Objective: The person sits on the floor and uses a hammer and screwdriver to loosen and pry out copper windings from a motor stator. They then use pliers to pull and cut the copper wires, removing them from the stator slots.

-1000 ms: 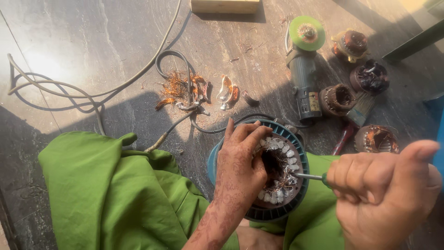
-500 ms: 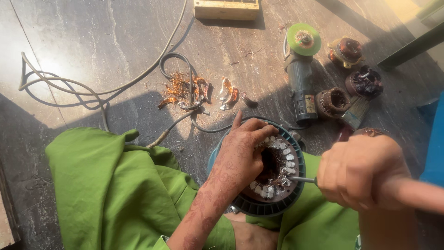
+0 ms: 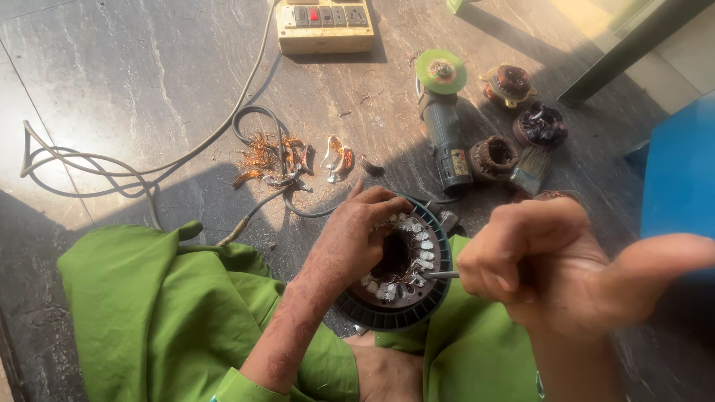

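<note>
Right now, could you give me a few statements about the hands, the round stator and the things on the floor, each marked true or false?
1. The left hand rests on the round stator. True.
2. The right hand is empty. False: it grips a thin metal tool whose tip reaches the stator's slots.
3. An angle grinder with a green disc lies on the floor. True.
4. The stator sits on a wooden bench. False: it sits on the person's lap, on green cloth.
5. A switch board lies at the top of the view. True.
</note>
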